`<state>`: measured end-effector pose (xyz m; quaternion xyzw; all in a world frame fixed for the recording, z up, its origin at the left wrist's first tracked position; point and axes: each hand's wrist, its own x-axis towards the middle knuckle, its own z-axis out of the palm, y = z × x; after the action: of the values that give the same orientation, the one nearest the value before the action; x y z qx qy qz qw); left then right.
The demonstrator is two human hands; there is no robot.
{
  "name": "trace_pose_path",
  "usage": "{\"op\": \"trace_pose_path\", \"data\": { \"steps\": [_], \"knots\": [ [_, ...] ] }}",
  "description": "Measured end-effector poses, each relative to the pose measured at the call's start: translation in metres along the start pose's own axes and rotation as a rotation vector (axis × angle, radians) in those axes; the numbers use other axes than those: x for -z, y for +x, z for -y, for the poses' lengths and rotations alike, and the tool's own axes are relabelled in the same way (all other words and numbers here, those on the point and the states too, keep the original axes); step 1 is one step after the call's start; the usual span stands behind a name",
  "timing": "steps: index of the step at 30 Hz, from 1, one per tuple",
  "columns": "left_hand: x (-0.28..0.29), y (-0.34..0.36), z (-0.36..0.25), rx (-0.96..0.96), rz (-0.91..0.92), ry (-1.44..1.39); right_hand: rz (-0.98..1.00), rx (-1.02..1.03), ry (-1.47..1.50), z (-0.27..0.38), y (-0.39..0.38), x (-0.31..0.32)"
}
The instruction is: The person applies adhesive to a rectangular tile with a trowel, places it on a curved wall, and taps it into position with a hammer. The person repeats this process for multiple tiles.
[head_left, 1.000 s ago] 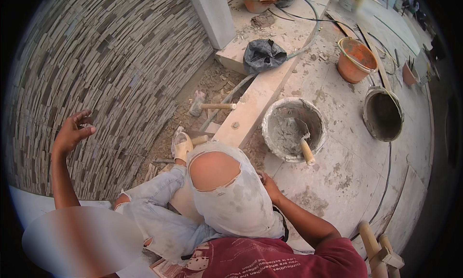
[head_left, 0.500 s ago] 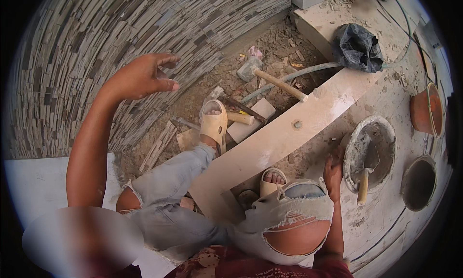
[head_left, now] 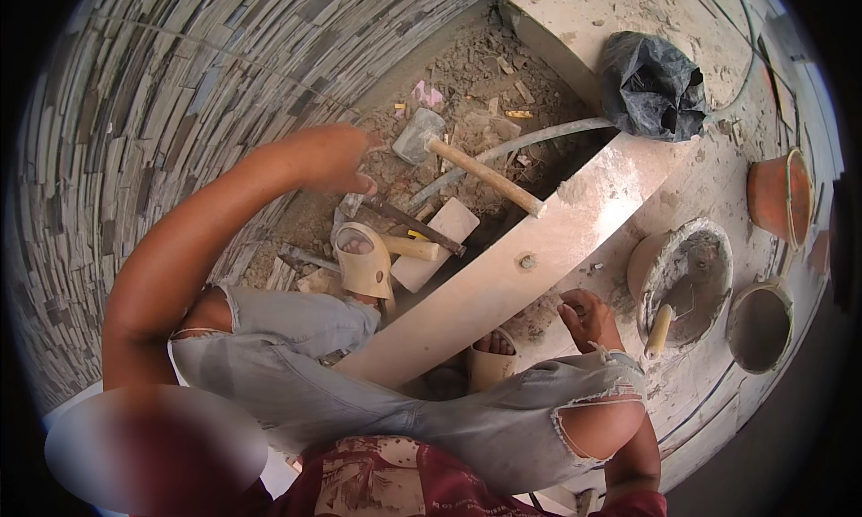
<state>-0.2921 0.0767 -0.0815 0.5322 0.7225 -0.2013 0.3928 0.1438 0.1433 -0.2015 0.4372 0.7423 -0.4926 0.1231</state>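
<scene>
My left hand (head_left: 334, 158) reaches over the rubble by the wall, thumb and fingers apart, with nothing seen in it. Just beyond its fingertips lies a mallet (head_left: 419, 136) with a grey block head, its wooden handle resting on the edge of a pale board (head_left: 503, 279). My right hand (head_left: 588, 319) is over the floor between the board and a mortar tub (head_left: 642, 267). Its fingers are loosely curled and hold nothing that I can see. Inside the tub is grey mortar, and a trowel handle (head_left: 660, 328) sticks up over the rim.
By my left sandal (head_left: 366, 257) lie a wooden-handled tool (head_left: 409, 248), a dark metal bar (head_left: 413, 225) and a tile piece (head_left: 458, 230). A hose (head_left: 512, 147) runs to a black plastic bag (head_left: 654, 86). An orange bucket (head_left: 779, 198) and a grey bucket (head_left: 761, 327) stand right.
My left hand has moved away from the wall toward the mallet and down over the rubble. My right hand has shifted left, away from the tub. The whole view has shifted slightly.
</scene>
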Motion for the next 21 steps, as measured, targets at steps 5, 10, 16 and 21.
{"op": "trace_pose_path", "data": {
  "steps": [5,10,16,21],
  "knots": [
    [0.013,0.014,-0.005,-0.217,-0.122,0.095,-0.244,-0.101,0.220,-0.018,-0.034,-0.022],
    [-0.006,0.016,-0.017,-0.372,-0.253,-0.005,-0.314,-0.293,0.824,-0.049,-0.103,-0.039],
    [-0.022,-0.018,0.015,-0.450,-0.328,-0.020,-0.673,-0.223,1.196,0.101,-0.208,-0.063],
    [-0.013,-0.077,0.042,-0.436,-0.445,-0.028,-0.544,-0.217,0.838,0.073,-0.210,-0.007]
  ]
}}
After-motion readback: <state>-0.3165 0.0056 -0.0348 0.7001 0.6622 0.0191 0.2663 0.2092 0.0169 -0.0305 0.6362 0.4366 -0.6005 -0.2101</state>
